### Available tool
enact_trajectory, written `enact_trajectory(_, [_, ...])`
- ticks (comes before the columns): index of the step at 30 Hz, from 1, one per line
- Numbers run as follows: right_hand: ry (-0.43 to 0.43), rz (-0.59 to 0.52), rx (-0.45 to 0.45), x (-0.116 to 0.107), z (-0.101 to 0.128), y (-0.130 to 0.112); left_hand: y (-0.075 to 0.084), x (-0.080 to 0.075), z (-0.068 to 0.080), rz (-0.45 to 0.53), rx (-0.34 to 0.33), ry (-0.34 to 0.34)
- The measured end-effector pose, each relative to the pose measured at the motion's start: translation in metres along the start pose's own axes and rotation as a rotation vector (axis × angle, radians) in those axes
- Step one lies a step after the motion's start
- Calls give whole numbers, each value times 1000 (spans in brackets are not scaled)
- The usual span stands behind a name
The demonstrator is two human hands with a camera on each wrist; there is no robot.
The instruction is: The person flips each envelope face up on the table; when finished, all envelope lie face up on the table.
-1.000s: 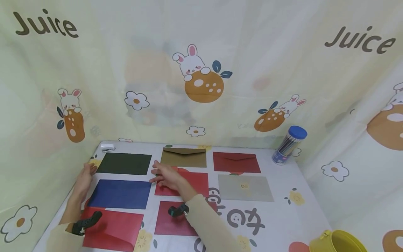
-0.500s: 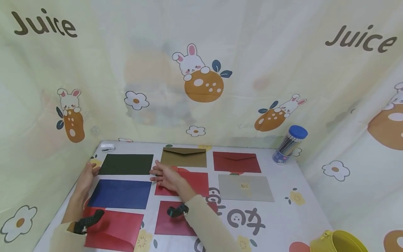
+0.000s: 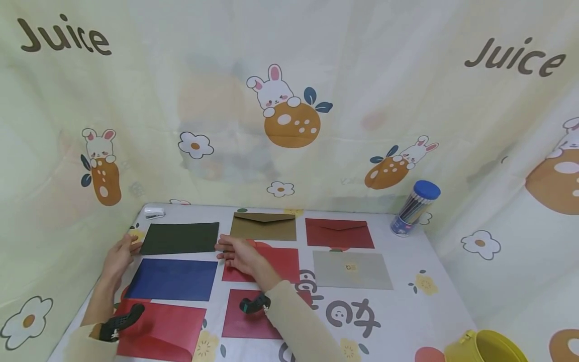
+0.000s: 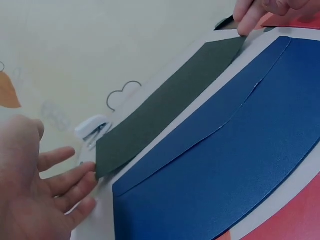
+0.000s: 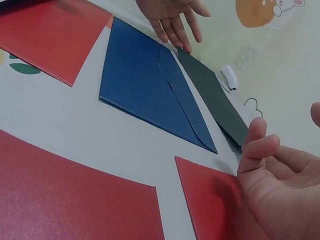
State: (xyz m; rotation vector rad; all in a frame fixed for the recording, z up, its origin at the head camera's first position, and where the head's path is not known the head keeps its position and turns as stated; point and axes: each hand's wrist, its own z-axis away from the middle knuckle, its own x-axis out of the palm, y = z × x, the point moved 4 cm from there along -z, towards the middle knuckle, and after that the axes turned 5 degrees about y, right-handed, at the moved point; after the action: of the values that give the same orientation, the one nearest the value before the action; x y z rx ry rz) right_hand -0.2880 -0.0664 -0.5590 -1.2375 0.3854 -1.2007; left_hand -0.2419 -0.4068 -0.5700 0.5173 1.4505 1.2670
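A dark green envelope lies at the back left of the table, between my two hands. My left hand has its fingers extended, fingertips touching the envelope's left end; the left wrist view shows this contact too. At the right end sits my right hand, fingers loosely bent and fingertips right at the edge. In the right wrist view that near end of the green envelope appears slightly raised. A blue envelope with its flap uppermost in the left wrist view lies just in front of the green one.
Red envelopes lie nearer me. Gold, dark red and grey envelopes lie to the right. A white stapler sits in the back left corner, a blue-lidded pencil tub back right, and a yellow bucket front right.
The green envelope has shifted slightly right and a little toward me, and its tilt on the table has changed slightly. The left hand has moved a little with it; the right hand has barely moved.
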Motion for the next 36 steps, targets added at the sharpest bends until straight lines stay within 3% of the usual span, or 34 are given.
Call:
enact_trajectory(5, [6, 12, -40, 0, 0, -3, -4, -3, -7, -59, 41, -13])
enact_trajectory(10, [5, 9, -61, 2, 3, -7, 26, -1, 15, -45, 29, -4])
enact_trajectory(14, [18, -16, -71, 2, 5, -9, 40, 0, 27, -32, 34, -3])
enact_trajectory(21, [42, -135, -91, -4, 9, -14, 42, -3, 32, -81, 96, 65])
enact_trajectory(25, [87, -165, -105, -13, 13, -17, 44, -3, 37, -17, 145, 59])
enact_trajectory(30, [142, -136, -134, -34, 19, -20, 54, 5, 48, 71, 235, -33])
enact_trajectory(36, [237, -4, -187, -71, 40, -27, 70, 40, 62, 92, 250, -174])
